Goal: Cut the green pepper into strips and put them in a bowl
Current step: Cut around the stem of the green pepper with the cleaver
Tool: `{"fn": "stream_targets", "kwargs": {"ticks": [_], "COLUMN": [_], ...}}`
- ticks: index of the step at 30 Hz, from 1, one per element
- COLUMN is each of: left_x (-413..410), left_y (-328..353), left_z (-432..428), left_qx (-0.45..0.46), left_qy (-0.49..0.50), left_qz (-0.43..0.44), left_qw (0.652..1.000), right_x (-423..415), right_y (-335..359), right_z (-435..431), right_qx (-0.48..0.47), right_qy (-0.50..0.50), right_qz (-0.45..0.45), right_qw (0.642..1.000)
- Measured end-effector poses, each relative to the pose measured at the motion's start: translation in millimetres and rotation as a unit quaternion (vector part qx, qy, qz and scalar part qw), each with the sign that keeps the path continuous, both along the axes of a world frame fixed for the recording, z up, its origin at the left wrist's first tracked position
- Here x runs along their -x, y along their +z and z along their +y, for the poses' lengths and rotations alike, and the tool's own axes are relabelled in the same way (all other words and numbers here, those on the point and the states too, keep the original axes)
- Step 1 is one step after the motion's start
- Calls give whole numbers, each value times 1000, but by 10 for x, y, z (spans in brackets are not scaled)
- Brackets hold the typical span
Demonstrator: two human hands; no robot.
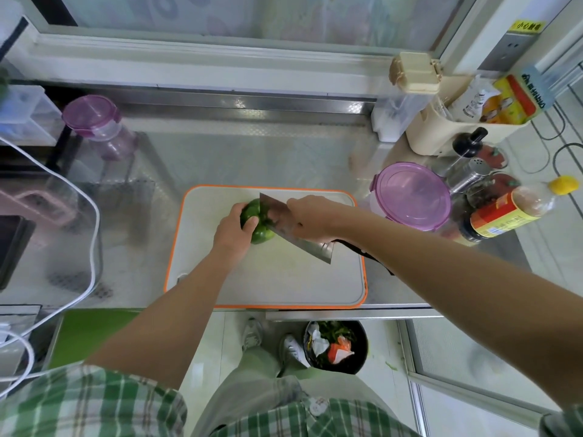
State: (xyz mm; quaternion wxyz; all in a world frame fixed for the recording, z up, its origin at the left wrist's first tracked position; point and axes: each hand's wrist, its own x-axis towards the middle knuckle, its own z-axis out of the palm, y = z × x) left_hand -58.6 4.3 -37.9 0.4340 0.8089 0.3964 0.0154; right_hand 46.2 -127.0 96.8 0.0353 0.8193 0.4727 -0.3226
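1. The left hand (235,230) grips the green pepper (260,230), fingers curled over its far-left side and the thumb pressed on its near face.
2. The right hand (310,219) closes over the top edge of the cleaver (318,249). Its black handle (369,255) juts out beneath the wrist, so the hold seems to be on the blade rather than the handle.
3. The pepper is glossy, deep green and lobed, and looks whole. It lies on the far middle of the cutting board (284,285), touching the blade's left face.
4. Its long axis runs roughly from far to near, tilted slightly rightward; the hand hides which end carries the stem.
5. The board is white with an orange rim and sits on a steel counter (220,159).
6. Right of the board stand a purple-lidded container (411,197) and a bottle (504,212) with a red and yellow label, its print too small to read.
7. A yellow sign (527,26) at top right begins "小心".
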Motion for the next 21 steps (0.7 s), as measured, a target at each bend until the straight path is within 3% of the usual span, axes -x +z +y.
{"fn": "stream_targets", "kwargs": {"ticks": [15,21], "left_x": [-53,100], "left_y": [68,-73], "left_z": [47,-68], "left_qx": [15,93], "left_qy": [7,69], "left_qz": [-8,-98], "left_qw": [1000,988], "right_x": [-14,-79], "right_y": [-155,-331], "right_z": [-20,-63], "right_qx": [-29,-63], "right_qy": [-9,-51], "right_qz": [-9,3], "right_qw": [999,997]}}
